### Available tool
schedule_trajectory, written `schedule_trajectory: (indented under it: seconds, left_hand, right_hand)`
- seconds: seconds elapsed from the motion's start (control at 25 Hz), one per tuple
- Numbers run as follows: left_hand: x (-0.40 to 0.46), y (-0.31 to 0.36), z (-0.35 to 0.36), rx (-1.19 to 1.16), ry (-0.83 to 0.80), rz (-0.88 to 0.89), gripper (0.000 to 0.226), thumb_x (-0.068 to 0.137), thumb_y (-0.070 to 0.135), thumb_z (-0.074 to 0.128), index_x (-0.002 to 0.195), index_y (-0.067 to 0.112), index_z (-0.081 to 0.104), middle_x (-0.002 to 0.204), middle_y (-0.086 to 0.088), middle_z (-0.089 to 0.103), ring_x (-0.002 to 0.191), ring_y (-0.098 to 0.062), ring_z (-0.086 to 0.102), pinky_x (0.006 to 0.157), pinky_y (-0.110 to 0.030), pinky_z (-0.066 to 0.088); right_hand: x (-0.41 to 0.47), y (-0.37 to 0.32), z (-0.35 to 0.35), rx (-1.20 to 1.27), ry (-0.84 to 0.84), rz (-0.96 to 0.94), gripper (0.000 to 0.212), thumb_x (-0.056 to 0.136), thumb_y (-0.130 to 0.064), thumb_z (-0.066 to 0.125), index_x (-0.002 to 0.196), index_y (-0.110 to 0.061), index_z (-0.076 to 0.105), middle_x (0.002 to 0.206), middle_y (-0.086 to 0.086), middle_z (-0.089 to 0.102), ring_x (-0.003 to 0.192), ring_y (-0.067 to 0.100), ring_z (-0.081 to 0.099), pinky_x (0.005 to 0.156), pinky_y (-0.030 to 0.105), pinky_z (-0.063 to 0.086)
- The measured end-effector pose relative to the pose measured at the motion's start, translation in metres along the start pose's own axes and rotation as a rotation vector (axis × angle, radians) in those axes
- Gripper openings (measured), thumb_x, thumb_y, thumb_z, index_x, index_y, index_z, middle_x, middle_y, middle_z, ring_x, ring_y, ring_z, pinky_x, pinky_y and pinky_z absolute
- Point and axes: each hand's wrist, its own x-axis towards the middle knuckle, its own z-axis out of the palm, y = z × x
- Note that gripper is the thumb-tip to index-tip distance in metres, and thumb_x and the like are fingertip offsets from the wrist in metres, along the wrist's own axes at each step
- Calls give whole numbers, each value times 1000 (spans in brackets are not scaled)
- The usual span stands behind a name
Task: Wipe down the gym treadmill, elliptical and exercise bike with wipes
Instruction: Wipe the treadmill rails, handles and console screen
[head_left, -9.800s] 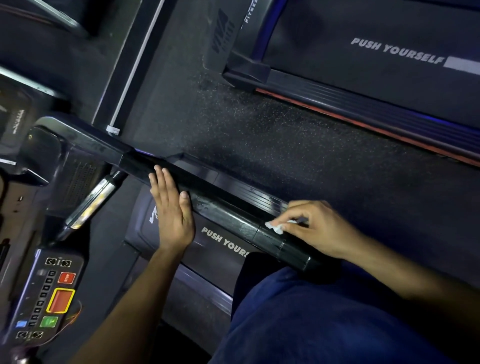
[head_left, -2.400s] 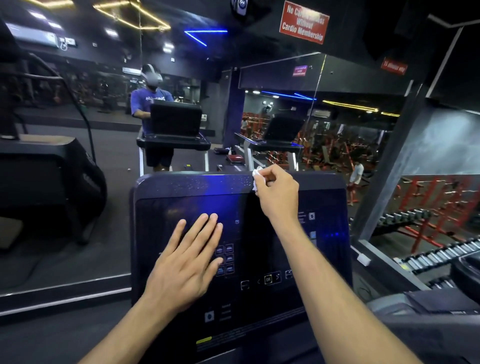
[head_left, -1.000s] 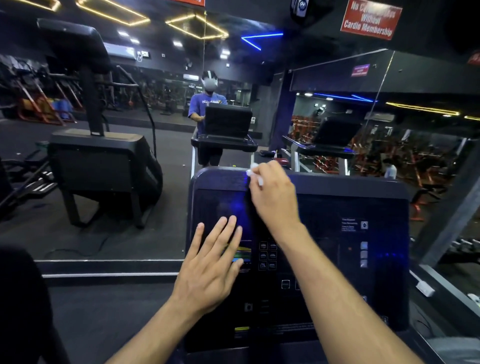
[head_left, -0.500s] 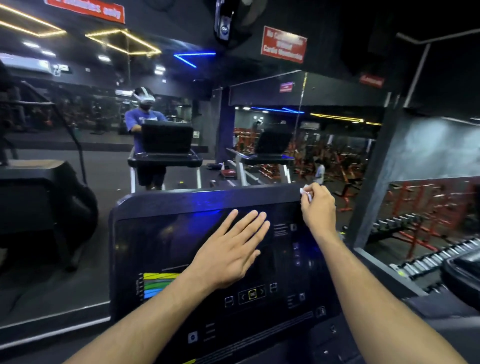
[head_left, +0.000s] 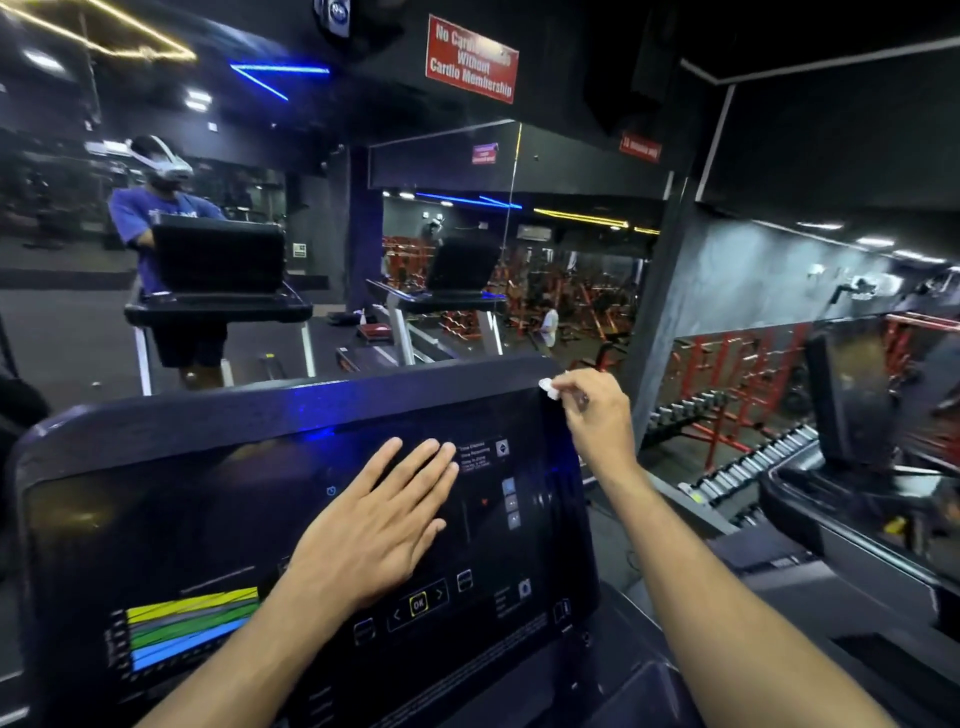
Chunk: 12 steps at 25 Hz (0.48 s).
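The right hand (head_left: 597, 415), its grip pinching the wipe (head_left: 548, 388), has slid rightward to the console (head_left: 208, 499) corner; the left hand (head_left: 379, 525) stays spread flat.

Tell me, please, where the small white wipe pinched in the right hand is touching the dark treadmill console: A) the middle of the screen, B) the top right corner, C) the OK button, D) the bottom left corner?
B: the right hand pinches the small white wipe against the top right corner of the dark treadmill console, while the left hand lies flat mid-screen.
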Motion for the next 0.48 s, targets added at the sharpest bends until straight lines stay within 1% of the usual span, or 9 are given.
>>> schedule_trajectory:
  seconds: [0.08,0.24,0.36,0.48]
  left_hand:
    - [0,1,-1,2,4,-6,61,107,43,27,159,9,29,169,-8,19,157,-23,15,125,-52,18]
    - [-1,1,-1,-2,10,-8,61,108,42,25,159,8,28,168,-9,20,156,-24,16,125,-52,18]
    - [-1,2,-3,13,10,-8,61,108,41,24,159,8,27,168,-10,21,156,-26,18,125,-53,17]
    - [-1,3,-4,28,13,-8,61,108,41,23,159,7,27,168,-10,23,155,-27,19,125,-53,16]
  right_hand:
    - [1,-2,5,29,-68,-41,20,87,7,66,94,-11,73,97,-2,66,93,14,63,85,33,55]
    - [-23,10,10,36,-87,-47,23,86,9,64,93,-11,72,99,-4,65,96,15,65,87,37,55]
    - [-77,20,5,50,-112,-15,27,85,12,63,92,-12,71,98,-3,65,96,18,65,85,42,54]
    - [-146,31,-2,28,-142,71,30,80,15,66,90,-13,71,96,-5,66,94,16,65,85,41,54]
